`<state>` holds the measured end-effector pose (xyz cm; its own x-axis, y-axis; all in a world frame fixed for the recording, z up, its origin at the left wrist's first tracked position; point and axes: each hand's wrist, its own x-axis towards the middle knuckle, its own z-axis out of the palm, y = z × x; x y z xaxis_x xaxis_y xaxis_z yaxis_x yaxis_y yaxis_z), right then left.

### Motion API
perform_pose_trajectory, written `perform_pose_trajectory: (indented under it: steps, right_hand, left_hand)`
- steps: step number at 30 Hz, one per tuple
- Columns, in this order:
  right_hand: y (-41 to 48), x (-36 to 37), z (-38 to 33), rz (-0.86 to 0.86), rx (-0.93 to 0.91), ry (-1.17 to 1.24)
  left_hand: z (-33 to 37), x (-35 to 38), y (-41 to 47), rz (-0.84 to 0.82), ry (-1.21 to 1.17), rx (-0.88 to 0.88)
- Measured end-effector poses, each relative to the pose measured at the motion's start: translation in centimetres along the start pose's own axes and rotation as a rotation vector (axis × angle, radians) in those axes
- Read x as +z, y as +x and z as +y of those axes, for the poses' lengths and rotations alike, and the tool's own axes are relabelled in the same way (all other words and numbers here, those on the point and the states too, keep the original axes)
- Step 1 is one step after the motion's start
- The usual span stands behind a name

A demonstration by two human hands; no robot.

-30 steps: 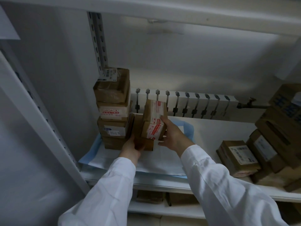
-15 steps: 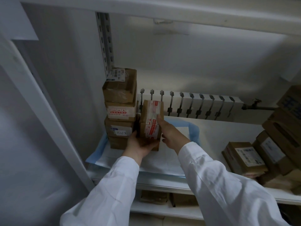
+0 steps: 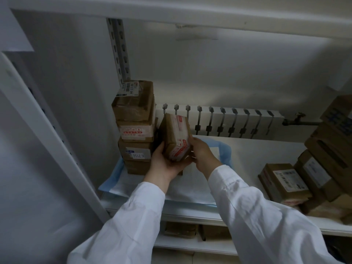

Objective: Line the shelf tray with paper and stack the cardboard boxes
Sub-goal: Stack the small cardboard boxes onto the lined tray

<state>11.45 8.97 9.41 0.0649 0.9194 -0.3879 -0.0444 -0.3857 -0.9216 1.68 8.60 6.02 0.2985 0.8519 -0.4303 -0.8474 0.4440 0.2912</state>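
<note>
A tall stack of cardboard boxes [image 3: 135,128] stands at the shelf's left end on a white paper sheet with a blue border [image 3: 192,189]. Right beside the stack I hold a small cardboard box with red-and-white tape [image 3: 176,135], tilted on its end. My left hand [image 3: 164,162] grips it from below and from the left. My right hand [image 3: 202,153] holds its right side, fingers on the taped face. Another box under the held one is mostly hidden by my hands.
More cardboard boxes [image 3: 285,182] are heaped at the shelf's right end. A white radiator [image 3: 228,121] runs along the wall behind. The white shelf [image 3: 257,149] shows bare between the paper and the heap. A lower shelf holds boxes [image 3: 181,228]. A perforated upright [image 3: 119,48] rises behind the stack.
The held box has shifted slightly left and closer to the tall stack. My left hand has come up from the box's foot and now cups its lower side.
</note>
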Motion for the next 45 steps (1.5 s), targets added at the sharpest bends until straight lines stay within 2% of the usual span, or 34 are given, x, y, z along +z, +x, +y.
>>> perform_pose_trajectory:
  steps: [5,9,15,23,28,30,34,37,41,45]
  right_hand:
    - [0.6,-1.2,1.1,-0.026,0.079,0.185]
    - [0.6,-1.5,1.2,0.014,0.049,0.051]
    - [0.2,-1.0,0.5,-0.063,0.042,-0.087]
    - [0.6,-1.2,0.7,-0.096,0.018,-0.16]
    - [0.3,-1.7,0.8,-0.097,0.021,-0.165]
    - [0.1,-2.4,0.8,-0.078,0.022,-0.154]
    - [-0.2,-4.5,0.8,-0.002,-0.014,-0.182]
    - [-0.5,-6.9,0.7,0.05,-0.07,-0.191]
    - [-1.2,-11.3,1.4,0.144,-0.196,-0.24]
    - [-1.7,-16.3,2.5,0.257,-0.232,-0.452]
  left_hand:
    - [-1.0,1.6,-0.7,0.03,0.013,0.034]
    - [-1.0,1.8,-0.8,0.128,0.11,0.106]
    - [-1.1,1.8,-0.9,0.246,0.222,0.183]
    - [-0.7,1.6,-0.8,0.25,0.208,0.185]
    - [-1.1,1.2,-0.6,0.261,0.313,0.159]
    - [-1.8,1.5,-0.7,0.25,0.353,0.153]
    - [-4.0,2.7,-1.1,0.387,0.365,0.196]
    - [-6.2,3.8,-1.5,0.433,0.297,0.166]
    - [-9.9,4.8,-0.8,0.391,0.307,0.079]
    - [-14.0,5.4,0.5,0.309,0.35,-0.031]
